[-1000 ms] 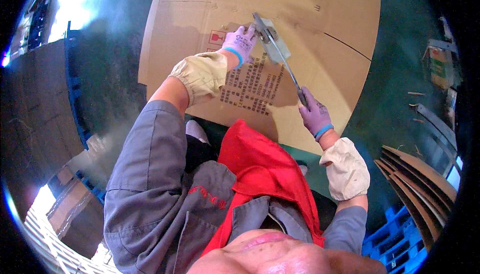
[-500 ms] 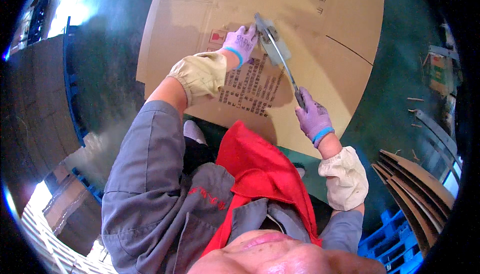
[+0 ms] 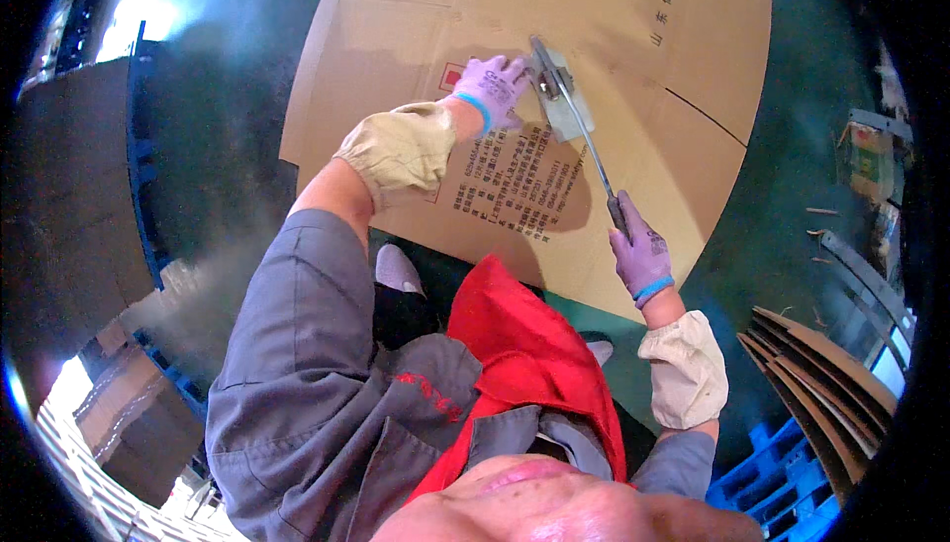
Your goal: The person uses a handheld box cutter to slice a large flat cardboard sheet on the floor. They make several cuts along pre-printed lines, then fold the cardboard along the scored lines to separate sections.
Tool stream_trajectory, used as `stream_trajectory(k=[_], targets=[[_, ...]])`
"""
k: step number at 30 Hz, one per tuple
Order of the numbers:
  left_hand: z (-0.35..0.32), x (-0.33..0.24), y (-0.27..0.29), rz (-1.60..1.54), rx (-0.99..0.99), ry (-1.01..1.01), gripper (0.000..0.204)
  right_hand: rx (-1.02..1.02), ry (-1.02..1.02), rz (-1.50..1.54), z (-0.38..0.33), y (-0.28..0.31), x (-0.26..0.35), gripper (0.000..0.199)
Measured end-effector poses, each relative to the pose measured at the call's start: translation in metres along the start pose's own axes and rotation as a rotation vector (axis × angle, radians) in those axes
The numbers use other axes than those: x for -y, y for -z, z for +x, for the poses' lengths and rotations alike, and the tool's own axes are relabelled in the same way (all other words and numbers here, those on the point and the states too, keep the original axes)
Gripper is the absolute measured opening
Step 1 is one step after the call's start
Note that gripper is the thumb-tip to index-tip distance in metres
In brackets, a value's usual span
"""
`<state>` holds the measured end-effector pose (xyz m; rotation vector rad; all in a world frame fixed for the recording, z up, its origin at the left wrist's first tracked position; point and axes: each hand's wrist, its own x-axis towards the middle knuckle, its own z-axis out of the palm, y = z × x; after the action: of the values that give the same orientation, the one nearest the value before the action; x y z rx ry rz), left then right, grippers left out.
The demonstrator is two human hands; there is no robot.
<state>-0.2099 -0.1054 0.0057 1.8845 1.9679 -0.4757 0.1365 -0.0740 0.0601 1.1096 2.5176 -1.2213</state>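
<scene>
A large sheet of brown printed cardboard (image 3: 633,166) lies flat before me. My right hand (image 3: 641,257), in a lavender knit glove with a blue cuff, is closed round the dark grip of a long-handled metal tool (image 3: 590,136). Its thin shaft slants up and left to a metal head. Under the head is a pale, translucent rectangular plate (image 3: 572,121) resting on the cardboard. My left hand (image 3: 492,89), gloved alike, lies palm down on the sheet with its fingers apart. Its fingertips reach the left side of the tool's head; whether they touch it I cannot tell.
Stacked cardboard sheets (image 3: 816,394) lean at the lower right beside a blue pallet (image 3: 777,473). Another tall cardboard stack (image 3: 69,186) stands at the left by a blue pallet edge (image 3: 143,156). Metal strips (image 3: 871,280) lie on the green floor at right.
The whole view has shifted, so the cardboard, tool and both hands appear farther right and slightly lower. My left fingers look a little more spread. My right hand keeps its grip.
</scene>
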Motion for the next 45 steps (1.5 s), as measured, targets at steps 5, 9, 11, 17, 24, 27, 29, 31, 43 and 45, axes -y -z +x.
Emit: stream_trajectory(k=[5, 9, 11, 17, 24, 27, 29, 31, 43, 45], targets=[[-0.042, 0.061, -0.038, 0.035, -0.157, 0.014, 0.084, 0.078, -0.089, -0.024, 0.007, -0.007, 0.029, 0.060], [-0.062, 0.090, -0.046, -0.027, -0.164, 0.525, 0.080, 0.087, -0.069, -0.100, 0.012, -0.015, 0.038, 0.063], [-0.060, 0.095, -0.048, 0.016, -0.252, 0.536, 0.079, 0.090, -0.058, -0.141, 0.012, -0.015, 0.042, 0.067], [-0.030, 0.039, -0.040, -0.030, -0.171, -0.013, 0.088, 0.169, -0.136, -0.288, 0.007, -0.004, 0.080, 0.071], [-0.014, 0.037, -0.029, -0.048, -0.081, 0.069, 0.089, 0.126, -0.126, -0.265, 0.023, 0.007, 0.099, 0.064], [-0.015, 0.035, -0.026, 0.052, -0.036, 0.063, 0.092, 0.129, -0.095, -0.253, 0.026, 0.016, 0.095, 0.062], [-0.014, 0.035, -0.028, 0.068, -0.038, 0.062, 0.093, 0.140, -0.084, -0.259, 0.027, 0.024, 0.098, 0.061], [-0.014, 0.035, -0.028, 0.064, -0.019, 0.061, 0.094, 0.138, -0.080, -0.254, 0.030, 0.027, 0.099, 0.060], [-0.006, 0.031, -0.020, 0.041, 0.028, 0.061, 0.075, 0.191, -0.098, -0.257, 0.035, 0.027, 0.091, 0.061], [-0.006, 0.032, -0.028, 0.059, 0.009, 0.053, 0.071, 0.215, -0.129, -0.246, 0.037, 0.028, 0.098, 0.061]])
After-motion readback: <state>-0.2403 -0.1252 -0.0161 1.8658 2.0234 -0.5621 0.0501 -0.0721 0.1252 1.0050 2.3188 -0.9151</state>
